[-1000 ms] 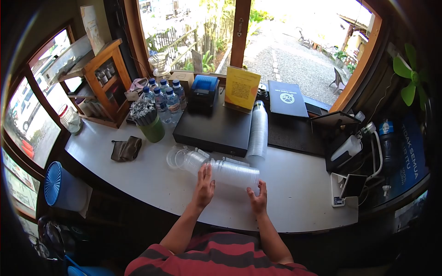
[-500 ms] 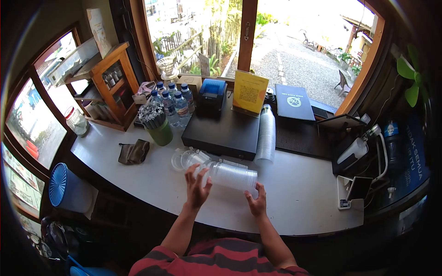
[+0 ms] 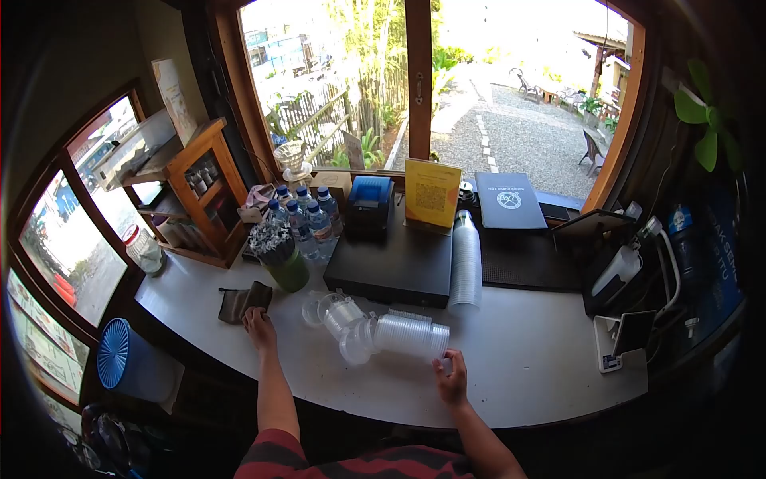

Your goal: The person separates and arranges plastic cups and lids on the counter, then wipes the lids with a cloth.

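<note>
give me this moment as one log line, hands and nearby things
left hand: at brown pouch, contact unclear | right hand: at right end of clear plastic stack lying on white counter

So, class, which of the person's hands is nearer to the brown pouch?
Left. The left hand is at the near edge of the brown pouch; the right hand is farther off, by the right end of the clear plastic stack.
</note>
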{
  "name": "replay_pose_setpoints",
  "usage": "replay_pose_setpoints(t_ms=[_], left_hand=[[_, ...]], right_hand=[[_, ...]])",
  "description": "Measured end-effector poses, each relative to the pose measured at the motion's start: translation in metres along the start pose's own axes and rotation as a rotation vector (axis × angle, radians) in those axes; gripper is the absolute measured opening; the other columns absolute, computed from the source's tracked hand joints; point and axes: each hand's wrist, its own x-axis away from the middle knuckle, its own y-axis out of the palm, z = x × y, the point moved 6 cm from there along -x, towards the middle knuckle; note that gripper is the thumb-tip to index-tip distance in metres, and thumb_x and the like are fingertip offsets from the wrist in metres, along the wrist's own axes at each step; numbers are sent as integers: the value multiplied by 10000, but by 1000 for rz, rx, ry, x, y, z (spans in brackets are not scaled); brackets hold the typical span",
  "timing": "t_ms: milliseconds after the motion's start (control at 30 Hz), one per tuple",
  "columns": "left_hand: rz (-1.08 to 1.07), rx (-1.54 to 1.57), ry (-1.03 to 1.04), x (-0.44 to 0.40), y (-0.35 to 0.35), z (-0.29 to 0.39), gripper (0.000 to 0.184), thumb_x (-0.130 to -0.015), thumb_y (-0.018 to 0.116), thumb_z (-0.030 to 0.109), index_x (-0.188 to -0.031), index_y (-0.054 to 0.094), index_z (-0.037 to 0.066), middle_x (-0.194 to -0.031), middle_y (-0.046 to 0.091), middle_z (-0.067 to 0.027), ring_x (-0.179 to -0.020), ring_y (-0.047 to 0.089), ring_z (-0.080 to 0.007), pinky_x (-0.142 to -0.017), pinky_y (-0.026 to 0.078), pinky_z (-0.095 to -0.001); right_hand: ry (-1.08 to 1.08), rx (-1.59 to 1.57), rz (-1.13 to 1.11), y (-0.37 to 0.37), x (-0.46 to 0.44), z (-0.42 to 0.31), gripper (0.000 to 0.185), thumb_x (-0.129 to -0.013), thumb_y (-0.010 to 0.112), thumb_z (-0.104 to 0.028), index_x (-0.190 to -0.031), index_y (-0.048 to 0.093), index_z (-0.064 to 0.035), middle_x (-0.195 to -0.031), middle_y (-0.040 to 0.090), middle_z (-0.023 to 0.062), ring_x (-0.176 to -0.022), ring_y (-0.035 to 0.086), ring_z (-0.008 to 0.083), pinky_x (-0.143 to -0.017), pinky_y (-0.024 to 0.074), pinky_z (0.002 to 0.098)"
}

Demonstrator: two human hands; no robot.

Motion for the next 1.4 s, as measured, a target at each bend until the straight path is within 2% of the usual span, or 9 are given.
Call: replay_pose_setpoints(t_ms=[133,333,500,633,767,867,967,1133,1400], left_hand=[[229,73,84,9,-5,-3,247,-910,589,12,-1154,613,37,-1202,603,-151,-1158,557,-336,-1004,443,-474],[388,645,-327,-8,-1,-64,173,-968,576,38,-1137,567,1,-1083,609,-132,-945,636,-281,-836,532,-388],[673,749,-90,20,-130,2,165,-1018,530,90,-1145,519,-16,-1110,565,-143,-1009,606,-260,-857,529,-368],[707,786,99,59,-225,45,188,-1014,522,91,-1163,513,-24,-1149,543,-127,-1091,547,-231,-998,428,-376],[139,1025,334,118,-259,118,146,-973,564,49,-1115,535,30,-1033,533,-41,-926,537,-132,-862,432,-269],[-633,1055,146,198,-232,169,158,-942,624,25,-1090,577,55,-999,621,-33,-911,576,-70,-804,461,-221],[-1142,962,409,264,-179,189,245,-926,688,44,-1160,616,45,-1013,662,-30,-900,626,-123,-854,499,-276],[-1120,689,558,277,-163,190,305,-929,664,66,-1228,610,46,-1001,661,-127,-969,640,-233,-877,515,-351],[-1435,410,491,348,-119,137,364,-924,517,-10,-1268,628,28,-1194,676,-146,-1155,618,-287,-1023,460,-371]], right_hand=[[26,40,-40,0,1,3,329,-866,774,-244,-1036,599,-25,-1058,625,144,-1033,581,320,-927,459,407],[-51,-8,34,-3,1,-1,475,-883,754,-384,-1117,560,-18,-1056,599,136,-1023,584,296,-928,469,392],[38,-237,162,-11,6,17,580,-932,648,-523,-1175,520,-12,-1093,555,139,-997,581,277,-930,472,378],[-142,-37,386,-27,17,-2,422,-974,598,-388,-1166,513,-22,-1131,526,155,-1064,545,282,-955,445,394],[-367,-33,197,-25,24,-89,389,-945,652,-277,-1214,511,-35,-1236,520,174,-1150,529,320,-988,441,422],[-433,-185,-342,3,34,-160,585,-872,757,-187,-1384,488,-99,-1435,438,196,-1313,461,365,-1071,428,464],[-342,-197,-911,33,61,-174,509,-886,736,-152,-1364,563,-125,-1517,398,118,-1408,361,334,-1072,443,436],[376,73,-1304,21,85,-136,297,-968,591,-190,-1232,654,-70,-1224,652,170,-1148,589,301,-995,480,358],[136,446,-1098,-106,91,-95,361,-921,550,-83,-1271,613,-20,-1219,656,210,-1167,609,360,-1021,472,412]])
